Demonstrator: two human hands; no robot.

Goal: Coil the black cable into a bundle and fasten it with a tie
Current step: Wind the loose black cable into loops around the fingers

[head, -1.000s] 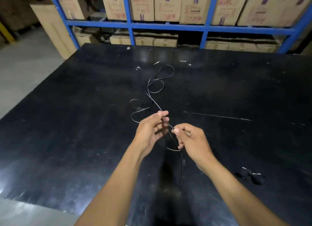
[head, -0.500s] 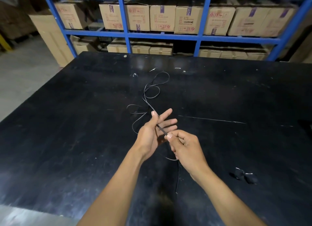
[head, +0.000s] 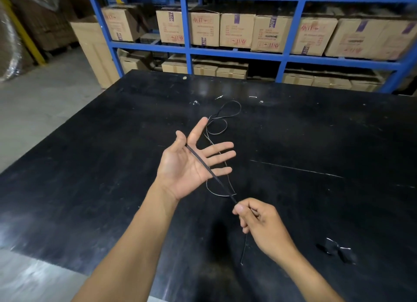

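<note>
A thin black cable (head: 204, 164) runs taut across the palm of my left hand (head: 189, 164), from the notch between thumb and forefinger down to my right hand (head: 259, 220). My left hand is raised palm up with fingers spread straight. My right hand pinches the cable between thumb and curled fingers, nearer to me. The rest of the cable lies in loose loops (head: 222, 121) on the black table (head: 90, 166) beyond my left hand, and a short end hangs below my right hand. Small black ties (head: 336, 251) lie on the table at the right.
Blue metal shelving (head: 237, 53) full of cardboard boxes stands behind the table's far edge. A tall carton (head: 94, 51) stands at the table's far left corner. The grey floor lies to the left. A long scratch (head: 297, 169) marks the tabletop on the right.
My left hand has opened and turned palm up, fingers spreading. My right hand has pulled back toward me, stretching the cable across the left palm. The view has tilted upward.
</note>
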